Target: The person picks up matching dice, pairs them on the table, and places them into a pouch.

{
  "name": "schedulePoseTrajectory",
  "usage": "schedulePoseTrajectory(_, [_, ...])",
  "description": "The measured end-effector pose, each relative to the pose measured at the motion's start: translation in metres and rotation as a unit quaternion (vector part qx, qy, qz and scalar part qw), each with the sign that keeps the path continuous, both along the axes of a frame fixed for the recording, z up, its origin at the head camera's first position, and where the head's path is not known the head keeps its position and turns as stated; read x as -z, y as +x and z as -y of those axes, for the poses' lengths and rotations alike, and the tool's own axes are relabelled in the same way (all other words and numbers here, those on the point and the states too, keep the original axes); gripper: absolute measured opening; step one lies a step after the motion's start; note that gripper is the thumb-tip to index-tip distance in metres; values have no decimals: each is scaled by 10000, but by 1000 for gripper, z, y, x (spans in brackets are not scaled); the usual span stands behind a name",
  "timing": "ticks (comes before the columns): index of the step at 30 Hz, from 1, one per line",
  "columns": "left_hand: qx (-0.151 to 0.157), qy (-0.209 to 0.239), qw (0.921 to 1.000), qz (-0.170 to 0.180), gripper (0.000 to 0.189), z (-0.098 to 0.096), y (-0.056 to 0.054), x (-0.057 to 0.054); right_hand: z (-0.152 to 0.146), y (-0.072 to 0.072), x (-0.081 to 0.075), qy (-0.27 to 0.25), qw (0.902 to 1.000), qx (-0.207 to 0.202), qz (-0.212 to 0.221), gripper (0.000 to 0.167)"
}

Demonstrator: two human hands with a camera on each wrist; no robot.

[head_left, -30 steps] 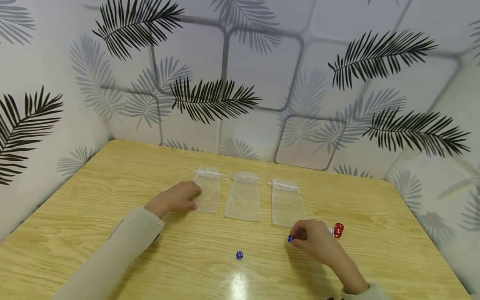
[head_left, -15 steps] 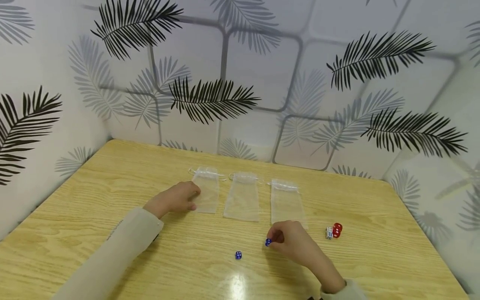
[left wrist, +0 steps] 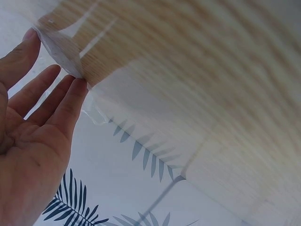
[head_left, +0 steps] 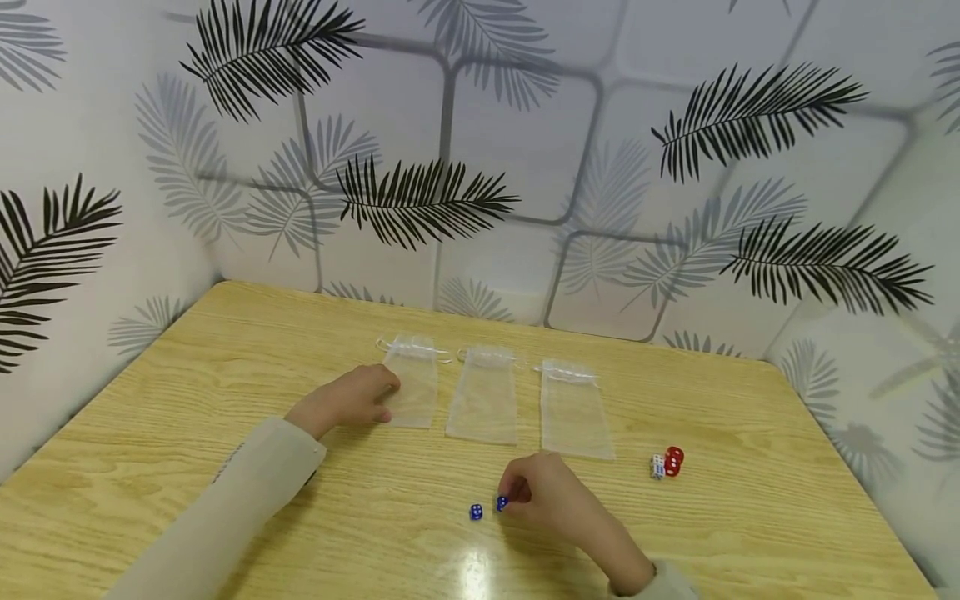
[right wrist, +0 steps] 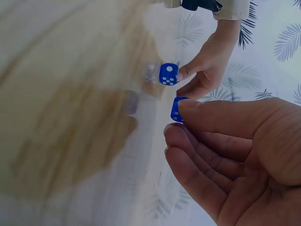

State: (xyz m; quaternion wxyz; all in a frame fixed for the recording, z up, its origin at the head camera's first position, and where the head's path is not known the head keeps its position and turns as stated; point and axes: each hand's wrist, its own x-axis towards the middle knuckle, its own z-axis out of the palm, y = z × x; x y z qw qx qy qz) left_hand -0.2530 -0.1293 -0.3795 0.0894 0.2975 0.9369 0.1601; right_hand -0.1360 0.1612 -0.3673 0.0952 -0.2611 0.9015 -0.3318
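- One blue die is sitting in the right hand, thumb and fingertips pinching it, and it appears to be hovering just above the table
- Another, the second blue die, is resting on the wood just beside it, the two standing apart
- Going by looks, the held die is behaving like hard plastic: light, stiff, hardly fragile, though its smooth faces are probably giving little bite (those seemingly rounded corners are making a poor hold)
- Two opposite flat faces are looking like the best place for a pinch
- The left hand is reaching over the left bag, fingers fairly straight, thumb standing apart, tips touching the sheer fabric
- That bag, the middle bag and the right bag are lying flat; such thin cloth is likely feeling limp and slippery, so the gathered top edge is seeming the surest hold
- Red dice are lying beside white dice, too small to count
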Motion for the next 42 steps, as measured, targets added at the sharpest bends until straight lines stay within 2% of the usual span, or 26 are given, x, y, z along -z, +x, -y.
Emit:
schedulePoseTrajectory(5, [28, 5, 10000, -10, 42, 0, 0, 0, 3, 2, 2, -42, 9998, -88, 177, 10])
schedulePoseTrajectory(21, [-19, -14, 10000, 29, 43, 0, -1, 2, 4, -3, 7, -18, 9992, -352, 200, 13])
schedulePoseTrajectory(30, [-36, 10, 10000, 61, 44, 0, -1, 2, 4, -3, 7, 45, 9991, -347, 241, 13])
schedulePoseTrajectory(35, [46, -64, 10000, -60, 41, -1, -1, 2, 4, -3, 6, 88, 9993, -248, 269, 14])
schedulePoseTrajectory(42, [131, -83, 9996, -217, 37, -1, -3, 3, 0, -4, 0, 186, 9998, -119, 3, 13])
